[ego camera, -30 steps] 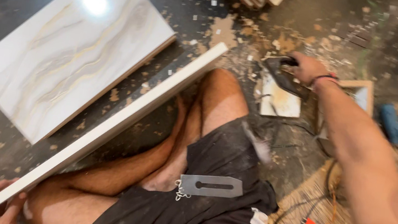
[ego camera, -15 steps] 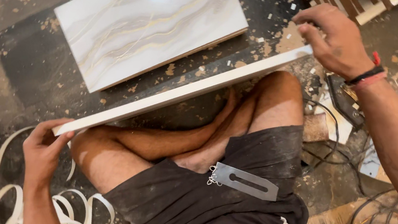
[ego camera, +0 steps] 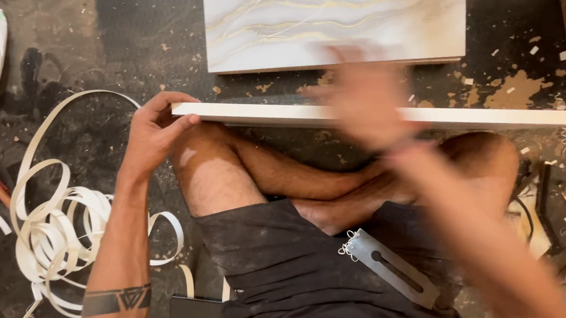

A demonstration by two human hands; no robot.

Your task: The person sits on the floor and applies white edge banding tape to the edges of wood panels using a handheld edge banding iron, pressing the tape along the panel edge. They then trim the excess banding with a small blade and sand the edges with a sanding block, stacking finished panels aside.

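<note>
Left hand point(ego camera: 157, 133) gripped the near-left end of the long white board point(ego camera: 382, 115), which lay across the crossed knees, long axis running left to right. Right hand point(ego camera: 366, 97) was a blur over the board's middle, fingers seemingly spread, grip unclear. Marbled panel point(ego camera: 329, 21) sat beyond on the floor point(ego camera: 97, 28), white edge-banding coils point(ego camera: 66, 226) left. No containers.
</note>
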